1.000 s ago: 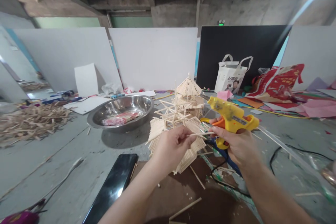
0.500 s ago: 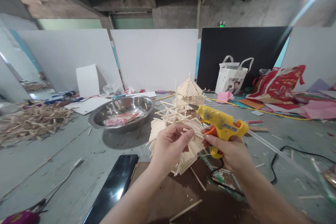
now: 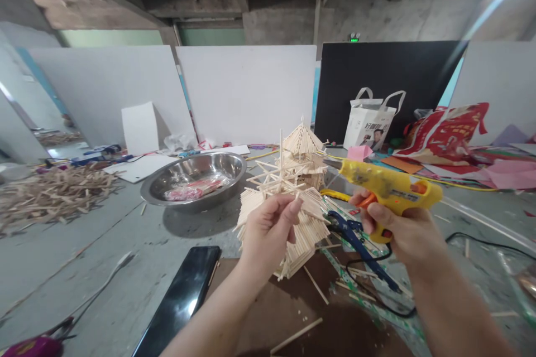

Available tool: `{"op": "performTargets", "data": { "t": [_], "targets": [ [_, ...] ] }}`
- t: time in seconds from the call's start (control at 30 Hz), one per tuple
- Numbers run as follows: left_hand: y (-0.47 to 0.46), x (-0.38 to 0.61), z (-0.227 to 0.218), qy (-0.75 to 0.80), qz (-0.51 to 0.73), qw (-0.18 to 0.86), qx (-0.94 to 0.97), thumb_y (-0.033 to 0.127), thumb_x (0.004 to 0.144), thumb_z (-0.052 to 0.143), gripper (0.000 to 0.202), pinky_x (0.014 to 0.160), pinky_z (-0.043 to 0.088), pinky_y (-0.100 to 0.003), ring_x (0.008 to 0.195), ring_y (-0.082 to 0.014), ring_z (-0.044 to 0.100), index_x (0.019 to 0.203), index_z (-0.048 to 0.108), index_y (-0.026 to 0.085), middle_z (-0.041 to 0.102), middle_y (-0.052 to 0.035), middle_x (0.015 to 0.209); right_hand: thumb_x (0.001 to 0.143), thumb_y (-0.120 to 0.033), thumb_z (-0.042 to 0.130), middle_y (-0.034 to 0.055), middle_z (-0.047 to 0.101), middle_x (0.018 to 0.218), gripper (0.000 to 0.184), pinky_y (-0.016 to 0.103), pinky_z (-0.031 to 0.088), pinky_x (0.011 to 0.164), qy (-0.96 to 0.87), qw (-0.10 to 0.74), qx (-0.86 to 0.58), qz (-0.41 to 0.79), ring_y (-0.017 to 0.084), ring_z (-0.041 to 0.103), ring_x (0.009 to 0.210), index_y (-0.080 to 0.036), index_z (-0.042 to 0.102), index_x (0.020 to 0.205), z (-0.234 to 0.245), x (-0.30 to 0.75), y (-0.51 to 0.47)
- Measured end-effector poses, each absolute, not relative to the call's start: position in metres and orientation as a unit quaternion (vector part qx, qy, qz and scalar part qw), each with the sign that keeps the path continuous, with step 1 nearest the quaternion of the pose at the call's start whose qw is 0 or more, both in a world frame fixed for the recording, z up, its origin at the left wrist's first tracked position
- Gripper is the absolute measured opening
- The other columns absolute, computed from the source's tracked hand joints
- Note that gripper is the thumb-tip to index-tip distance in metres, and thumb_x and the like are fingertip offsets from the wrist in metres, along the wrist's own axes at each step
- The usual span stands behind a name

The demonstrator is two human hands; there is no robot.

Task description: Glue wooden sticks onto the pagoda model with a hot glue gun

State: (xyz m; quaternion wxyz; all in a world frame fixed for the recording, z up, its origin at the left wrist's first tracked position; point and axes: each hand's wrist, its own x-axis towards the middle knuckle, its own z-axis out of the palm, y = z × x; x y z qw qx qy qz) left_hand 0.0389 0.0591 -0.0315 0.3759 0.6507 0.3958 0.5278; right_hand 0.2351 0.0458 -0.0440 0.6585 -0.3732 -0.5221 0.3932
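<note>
My right hand (image 3: 402, 234) is wrapped round a yellow glue gun (image 3: 385, 187), a finger at its orange trigger. The nozzle points left, and a clear glue stick (image 3: 486, 220) sticks out of the back. My left hand (image 3: 270, 228) pinches a short, thin wooden stick (image 3: 298, 201), mostly hidden by the fingers. Just behind that hand stands a model roof of wooden sticks (image 3: 307, 234), with crossed sticks and an upright one on top. Farther back rises a pointed stick tower (image 3: 302, 142). Blue-handled pliers (image 3: 355, 242) lie below the glue gun.
A phone (image 3: 180, 295) lies left of a brown board (image 3: 259, 318). Behind it, a steel basin (image 3: 151, 192) holds plastic packets. Loose sticks (image 3: 54, 195) are heaped at far left. A black cord (image 3: 402, 312) curls on the right. A white bag (image 3: 366, 122) stands at the back.
My right hand has moved the glue gun to the right, away from my left hand, uncovering the blue-handled pliers. My left hand has barely shifted.
</note>
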Motion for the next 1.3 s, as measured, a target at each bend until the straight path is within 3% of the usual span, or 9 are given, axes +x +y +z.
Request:
{"op": "performTargets", "data": {
  "t": [0.2,0.43,0.83,1.3],
  "targets": [
    [0.064,0.038,-0.039,0.411,0.519,0.224,0.716,0.03,0.082,0.04,0.019,0.051,0.033,-0.019,0.053,-0.0074,0.039,0.074,0.051,0.017,0.042,0.0037,0.056,0.063,-0.048,0.061,-0.0002,0.053,0.048,0.031,0.022,0.031,0.033,-0.594,0.604,-0.379,0.373,0.008,0.042,0.036,-0.017,0.063,0.068,-0.045,0.255,0.047],
    [0.065,0.04,-0.046,0.39,0.501,0.245,0.733,0.03,0.083,0.041,0.016,0.046,0.028,-0.02,0.048,-0.0078,0.034,0.09,0.049,0.018,0.037,0.0052,0.055,0.063,-0.051,0.06,-0.0012,0.051,0.05,0.034,0.021,0.025,0.032,-0.568,0.604,-0.42,0.368,0.005,0.036,0.035,-0.017,0.059,0.062,-0.042,0.249,0.04],
    [0.067,0.039,-0.039,0.425,0.505,0.209,0.722,0.031,0.081,0.042,0.02,0.049,0.033,-0.019,0.052,-0.0084,0.039,0.075,0.053,0.016,0.046,0.0029,0.056,0.063,-0.049,0.062,-0.0004,0.051,0.05,0.03,0.022,0.023,0.034,-0.556,0.587,-0.453,0.376,0.006,0.034,0.035,-0.019,0.059,0.061,-0.047,0.25,0.043],
    [0.066,0.038,-0.037,0.42,0.511,0.202,0.722,0.031,0.08,0.044,0.02,0.047,0.032,-0.019,0.049,-0.0076,0.039,0.075,0.055,0.015,0.046,0.003,0.055,0.059,-0.05,0.064,-0.0018,0.05,0.05,0.033,0.021,0.025,0.033,-0.545,0.576,-0.474,0.384,0.005,0.035,0.035,-0.019,0.057,0.062,-0.042,0.248,0.041]
  ]
}}
